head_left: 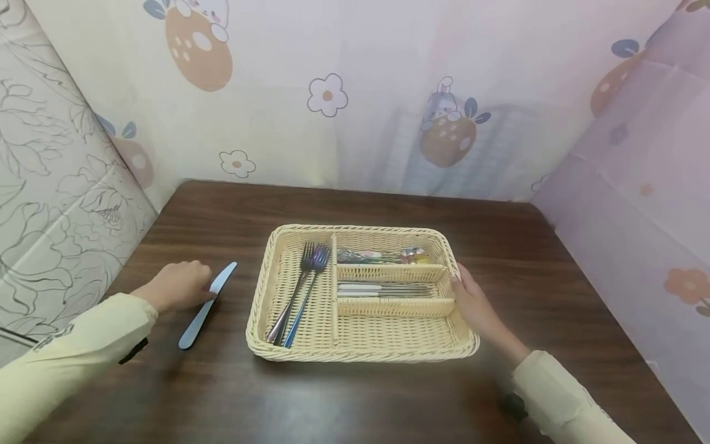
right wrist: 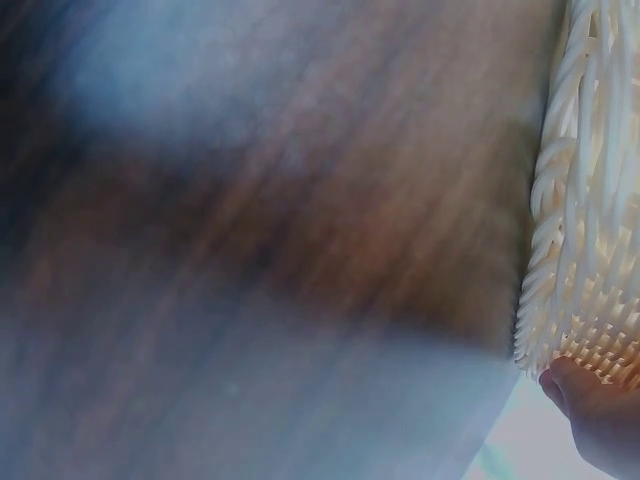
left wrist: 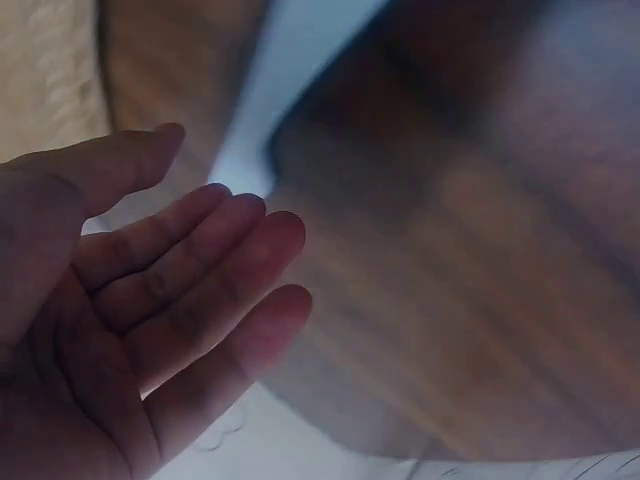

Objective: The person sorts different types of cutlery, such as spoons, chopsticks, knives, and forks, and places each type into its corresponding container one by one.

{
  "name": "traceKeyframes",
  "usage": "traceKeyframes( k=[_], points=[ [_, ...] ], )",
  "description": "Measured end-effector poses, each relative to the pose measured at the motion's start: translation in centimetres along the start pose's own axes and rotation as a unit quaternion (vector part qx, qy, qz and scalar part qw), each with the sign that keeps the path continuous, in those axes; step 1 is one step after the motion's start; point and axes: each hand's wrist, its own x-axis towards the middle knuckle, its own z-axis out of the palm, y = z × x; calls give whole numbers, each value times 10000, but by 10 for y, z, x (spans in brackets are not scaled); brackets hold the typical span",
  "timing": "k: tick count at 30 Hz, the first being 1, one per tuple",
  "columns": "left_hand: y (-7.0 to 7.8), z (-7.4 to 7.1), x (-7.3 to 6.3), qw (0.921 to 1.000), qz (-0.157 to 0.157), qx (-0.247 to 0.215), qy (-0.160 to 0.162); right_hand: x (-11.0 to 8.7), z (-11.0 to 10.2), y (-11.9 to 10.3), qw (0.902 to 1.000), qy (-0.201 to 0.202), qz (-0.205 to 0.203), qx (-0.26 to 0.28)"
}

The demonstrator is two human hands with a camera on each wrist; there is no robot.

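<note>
A silver table knife (head_left: 208,305) lies slanted on the dark wooden table, left of a cream woven cutlery basket (head_left: 363,354). Over the knife's middle is my left hand (head_left: 183,285), palm down. Its thumb stands apart from loosely bent fingers (left wrist: 215,285) in the left wrist view, with nothing pinched between them. My right hand (head_left: 474,302) grips the basket's right end, its thumb over the rim. Dark and bluish forks (head_left: 302,290) lie in the basket's long left compartment. Spoons (head_left: 410,254) fill the upper right one, and thin white-handled utensils (head_left: 383,288) the middle one.
Woven dividers (head_left: 396,271) split the basket's right half into three rows. The table (head_left: 355,206) meets a wall covering printed with flowers and rabbits (head_left: 377,111) at the back. Similar coverings flank both sides.
</note>
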Motion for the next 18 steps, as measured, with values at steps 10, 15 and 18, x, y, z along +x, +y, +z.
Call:
traceKeyframes(
  k=[10, 15, 18],
  points=[
    [5, 19, -3, 9990, -376, -185, -176, 1, 2, 4, 10000, -7, 60, 3],
    [7, 21, 1, 9930, -716, -920, -169, 1, 1, 4, 10000, -21, 34, 49],
    [7, 23, 2, 9860, -902, -1401, -30, 1, 1, 3, 10000, -7, 49, -1]
  ],
)
